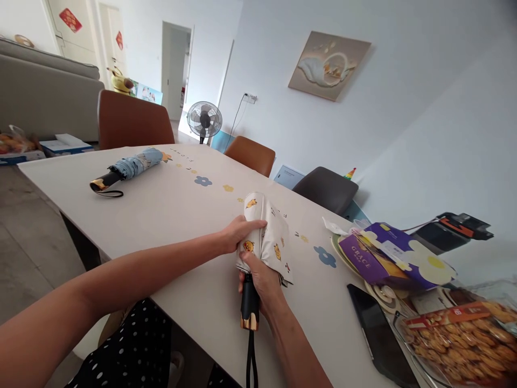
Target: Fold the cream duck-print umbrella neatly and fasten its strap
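Note:
A folded white umbrella (269,231) with small yellow prints lies on the white table (181,215) near its front edge. My left hand (238,233) wraps round the umbrella's cloth from the left side. My right hand (262,283) grips the lower end of the cloth above the black handle (249,307), whose strap hangs over the table edge. A second folded umbrella (129,168), light blue with a black handle, rests at the far left of the table, away from both hands.
At the right stand a purple bag (379,256) on a plate, a dark phone (377,337) and a clear box of biscuits (460,339). Brown chairs (133,121) line the far side. A fan (205,119) stands beyond, a grey sofa (44,91) at the left.

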`<state>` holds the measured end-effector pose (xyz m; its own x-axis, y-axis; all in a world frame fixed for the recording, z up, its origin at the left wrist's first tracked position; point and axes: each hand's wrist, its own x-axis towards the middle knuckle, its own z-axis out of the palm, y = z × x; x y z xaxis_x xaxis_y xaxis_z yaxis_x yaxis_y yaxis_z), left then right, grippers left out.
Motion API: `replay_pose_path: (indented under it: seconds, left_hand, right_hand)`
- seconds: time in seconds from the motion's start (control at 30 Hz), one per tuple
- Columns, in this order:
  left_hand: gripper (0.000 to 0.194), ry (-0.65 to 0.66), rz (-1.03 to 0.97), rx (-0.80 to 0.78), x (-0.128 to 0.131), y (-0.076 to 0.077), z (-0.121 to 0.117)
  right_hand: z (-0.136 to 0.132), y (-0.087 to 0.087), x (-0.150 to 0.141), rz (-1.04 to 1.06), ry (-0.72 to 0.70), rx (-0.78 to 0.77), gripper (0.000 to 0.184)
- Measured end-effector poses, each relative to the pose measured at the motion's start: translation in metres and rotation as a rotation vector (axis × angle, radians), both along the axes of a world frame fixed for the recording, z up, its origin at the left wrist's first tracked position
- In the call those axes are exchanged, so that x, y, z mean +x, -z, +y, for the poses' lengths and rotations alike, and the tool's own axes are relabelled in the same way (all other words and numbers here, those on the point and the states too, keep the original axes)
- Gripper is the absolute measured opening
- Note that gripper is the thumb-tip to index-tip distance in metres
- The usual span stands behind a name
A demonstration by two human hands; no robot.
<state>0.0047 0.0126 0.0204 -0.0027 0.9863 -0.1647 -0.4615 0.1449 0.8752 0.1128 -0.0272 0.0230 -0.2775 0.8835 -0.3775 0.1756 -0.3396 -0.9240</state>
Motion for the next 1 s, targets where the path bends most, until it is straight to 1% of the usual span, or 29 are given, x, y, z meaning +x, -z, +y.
replay_pose_path:
  seconds: [0.07, 0.17, 0.23, 0.33, 0.43, 0.47, 0.53, 0.6, 0.67, 0.73, 0.83, 0.93, 1.0]
  left_hand:
    - [0.036, 0.049, -0.145, -0.063, -0.005, 0.000, 0.002]
    - [0.039, 0.140, -0.324, -0.099, -0.009, 0.002, 0.003]
    - [0.041, 0.118, -0.371, -0.106, -0.009, 0.002, 0.004]
    - [0.043, -0.027, -0.349, -0.093, -0.007, 0.000, 0.003]
    - [0.042, -0.120, -0.306, -0.064, -0.007, -0.002, 0.003]
    - [0.041, -0.125, -0.292, -0.075, -0.007, -0.002, 0.003]
    - [0.040, -0.097, -0.257, -0.149, -0.009, -0.001, 0.004]
    - [0.039, -0.041, -0.226, -0.232, -0.010, 0.002, 0.005]
    - [0.036, 0.017, -0.239, -0.262, -0.011, 0.005, 0.005]
    - [0.030, 0.055, -0.290, -0.235, -0.010, 0.007, 0.006]
    - [0.027, 0.078, -0.311, -0.166, -0.009, 0.008, 0.008]
    - [0.033, 0.102, -0.225, -0.043, -0.008, 0.006, 0.008]
    - [0.039, 0.185, -0.144, 0.036, -0.008, 0.004, 0.005]
  right_hand:
    - [-0.004, -0.001, 0.000, -0.008, -0.023, 0.001, 0.017]
    - [-0.006, -0.001, 0.002, -0.003, -0.068, -0.022, 0.019]
    - [-0.005, -0.001, 0.002, 0.017, -0.081, -0.047, 0.019]
    - [-0.003, 0.000, 0.001, 0.075, -0.039, -0.053, 0.019]
    - [-0.002, -0.001, 0.000, 0.170, -0.004, -0.030, 0.031]
    - [-0.002, -0.002, 0.001, 0.205, -0.012, -0.032, 0.034]
    - [0.000, -0.001, 0.002, 0.272, -0.067, -0.066, 0.038]
    - [0.003, 0.002, 0.004, 0.323, -0.139, -0.125, 0.038]
    - [0.005, 0.006, 0.004, 0.357, -0.181, -0.179, 0.035]
    - [0.006, 0.010, 0.004, 0.359, -0.179, -0.214, 0.027]
    - [0.006, 0.013, 0.003, 0.342, -0.118, -0.216, 0.015]
    - [0.007, 0.011, 0.003, 0.410, -0.035, -0.107, 0.012]
    - [0.011, 0.007, 0.006, 0.471, 0.002, -0.032, 0.012]
